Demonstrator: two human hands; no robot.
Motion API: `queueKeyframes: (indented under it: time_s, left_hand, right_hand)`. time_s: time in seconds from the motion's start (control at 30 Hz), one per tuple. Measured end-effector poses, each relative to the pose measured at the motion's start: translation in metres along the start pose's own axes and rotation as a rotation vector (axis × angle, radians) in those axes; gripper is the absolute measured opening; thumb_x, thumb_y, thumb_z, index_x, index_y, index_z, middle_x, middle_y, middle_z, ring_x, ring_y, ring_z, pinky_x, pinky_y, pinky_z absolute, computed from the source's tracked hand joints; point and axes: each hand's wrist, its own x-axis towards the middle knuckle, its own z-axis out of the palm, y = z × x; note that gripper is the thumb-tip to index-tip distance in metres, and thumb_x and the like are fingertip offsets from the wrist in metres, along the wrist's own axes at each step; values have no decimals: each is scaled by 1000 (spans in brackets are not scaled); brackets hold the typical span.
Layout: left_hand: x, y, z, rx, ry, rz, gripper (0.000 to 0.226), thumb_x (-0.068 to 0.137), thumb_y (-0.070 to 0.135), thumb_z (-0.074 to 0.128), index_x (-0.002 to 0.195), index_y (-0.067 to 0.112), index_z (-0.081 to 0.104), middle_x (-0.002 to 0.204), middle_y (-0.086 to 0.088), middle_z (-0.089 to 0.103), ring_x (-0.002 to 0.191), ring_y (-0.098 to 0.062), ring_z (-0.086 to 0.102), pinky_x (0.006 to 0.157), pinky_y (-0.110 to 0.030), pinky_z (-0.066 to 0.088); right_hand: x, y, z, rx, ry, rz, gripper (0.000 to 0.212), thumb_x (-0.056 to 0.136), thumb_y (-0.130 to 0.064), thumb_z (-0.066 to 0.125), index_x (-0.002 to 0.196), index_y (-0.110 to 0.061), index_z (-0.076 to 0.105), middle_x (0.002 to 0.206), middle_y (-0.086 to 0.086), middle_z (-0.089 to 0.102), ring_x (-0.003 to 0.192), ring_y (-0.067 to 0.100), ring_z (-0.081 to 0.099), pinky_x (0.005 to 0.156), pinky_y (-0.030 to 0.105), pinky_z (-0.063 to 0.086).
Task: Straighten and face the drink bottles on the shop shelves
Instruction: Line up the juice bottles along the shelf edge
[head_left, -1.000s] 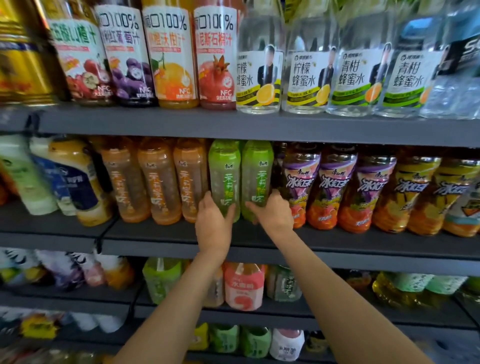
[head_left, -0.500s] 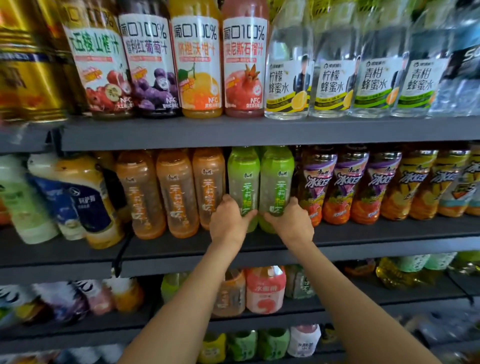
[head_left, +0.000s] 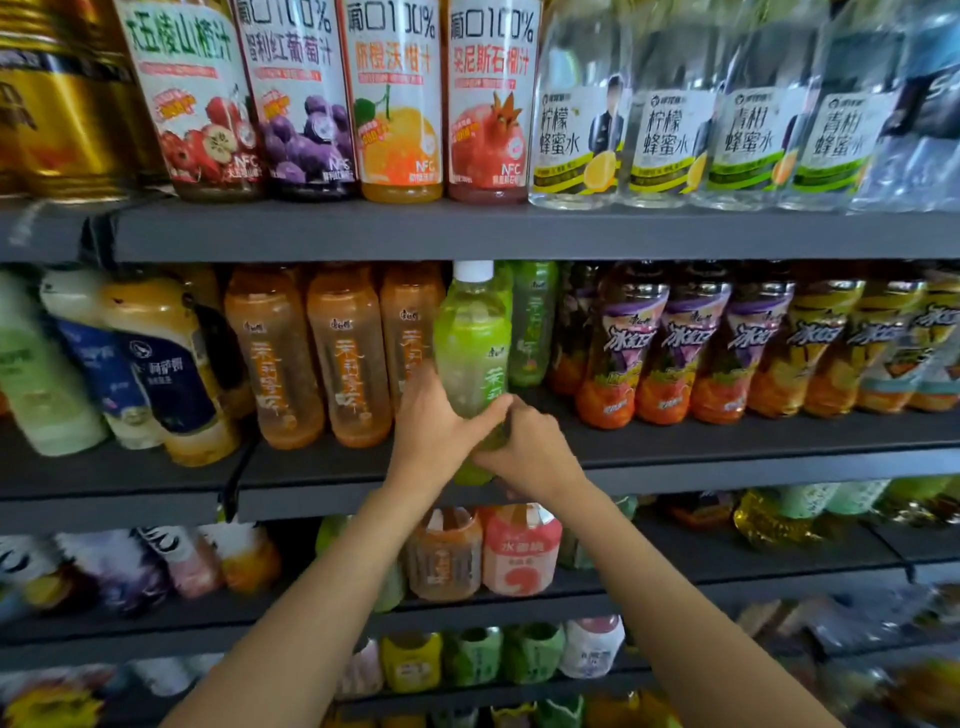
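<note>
Dark grey shop shelves are carrying rows of drinks. Four juice bottles and clear honey-water bottles are standing on the top shelf beside a gold can. On the middle shelf, orange tea bottles are sitting left of a green tea bottle, with iced-tea bottles lining the right.
</note>
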Motion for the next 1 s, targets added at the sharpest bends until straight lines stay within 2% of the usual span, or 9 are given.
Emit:
queueKeyframes:
  time_s: [0.07, 0.1, 0.17, 0.27, 0.33, 0.43, 0.57, 0.8, 1.0]
  left_hand:
    - [9, -6, -9, 18, -25, -13, 59, 69, 48, 75, 114, 16, 53, 109, -3, 60, 103, -18, 57, 84, -31, 46]
    - [11, -10, -11, 14, -58, -16, 58, 68, 51, 75, 112, 20, 52, 108, 0, 60, 101, -15, 57, 81, -29, 46]
    - [13, -12, -13, -4, -90, -22, 60, 65, 53, 75, 112, 26, 48, 109, 4, 59, 102, -12, 56, 82, -26, 44]
    - [15, -13, -5, -25, -47, -8, 70, 64, 51, 76, 120, 20, 46, 115, 0, 56, 109, -14, 54, 90, -31, 45]
    - [16, -14, -2, -21, -30, 5, 73, 65, 49, 77, 122, 16, 46, 117, -2, 55, 111, -16, 53, 94, -35, 46]
    - [18, -17, -1, -18, -37, 15, 73, 66, 50, 77, 122, 15, 45, 117, -2, 55, 111, -16, 52, 93, -32, 46]
    - [19, -17, -1, -20, -36, 25, 72, 66, 51, 76, 120, 14, 46, 115, -4, 55, 109, -17, 52, 92, -34, 46]
    - [20, -21, -2, -36, -56, 21, 71, 67, 52, 76, 120, 14, 48, 114, -1, 54, 109, -15, 52, 92, -39, 47]
    - [19, -19, -3, -28, -54, 43, 68, 69, 48, 77, 119, 11, 49, 113, -4, 54, 109, -17, 52, 92, -41, 46]
  right_hand:
    - [7, 5, -17, 163, -209, 25, 41, 81, -28, 71, 112, -9, 53, 70, 5, 70, 46, 14, 61, 42, 23, 48]
    - [12, 10, -29, 244, -213, 59, 40, 82, -24, 71, 115, -11, 53, 65, 3, 69, 37, 11, 56, 36, 20, 44]
    - [28, 19, -50, 324, 28, 123, 37, 86, -17, 66, 121, -7, 55, 60, 2, 67, 30, 6, 50, 33, 16, 38]
    - [64, 19, -53, 128, 398, 135, 31, 88, -21, 63, 115, -6, 63, 82, 14, 70, 63, 19, 67, 55, 24, 49]
    - [86, 15, -40, 85, 414, 207, 34, 88, -27, 62, 115, -6, 62, 103, 20, 67, 92, 35, 64, 76, 36, 51]
    - [108, 15, -23, 46, 413, 320, 43, 91, -32, 57, 124, -5, 52, 119, 20, 59, 110, 37, 56, 85, 40, 46]
    - [123, 19, -12, 26, 462, 375, 45, 93, -29, 54, 128, -3, 42, 126, 21, 53, 116, 39, 52, 90, 43, 44]
    - [129, 25, -12, -10, 487, 406, 45, 86, -32, 63, 118, -1, 52, 121, 20, 57, 110, 38, 56, 85, 43, 47]
    - [111, 24, -11, -142, 558, 357, 63, 78, -49, 69, 112, 1, 52, 113, 21, 60, 102, 39, 60, 78, 42, 48]
